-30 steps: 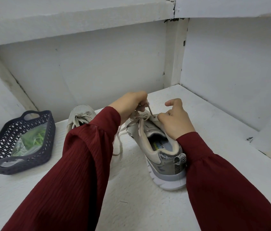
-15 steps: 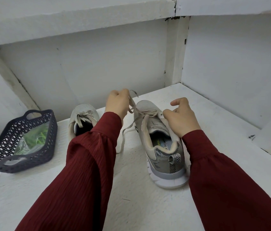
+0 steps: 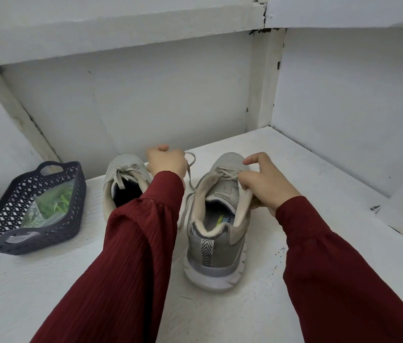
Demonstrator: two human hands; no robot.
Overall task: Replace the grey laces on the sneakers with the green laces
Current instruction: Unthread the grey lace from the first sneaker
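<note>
Two grey sneakers stand on the white shelf with heels toward me. The right sneaker [image 3: 216, 233] is nearer; its grey lace [image 3: 190, 179] is loose and runs up to my left hand [image 3: 167, 160], which pinches the lace end above and left of the toe. My right hand [image 3: 266, 184] grips the right side of that sneaker's collar and tongue, index finger raised. The left sneaker [image 3: 123, 179] keeps its grey lace threaded and is partly hidden by my left sleeve. The green laces [image 3: 53, 206] lie in a clear bag inside the basket.
A dark plastic basket [image 3: 4, 219] sits at the left of the shelf. White walls close in behind and to the right, with a vertical post [image 3: 264, 80] in the corner. The shelf edge [image 3: 393, 233] drops off on the right.
My left hand has pulled the grey lace up and away to the left, out from the right sneaker's top. The sneaker has turned heel-on toward me. My right hand stayed on its collar.
</note>
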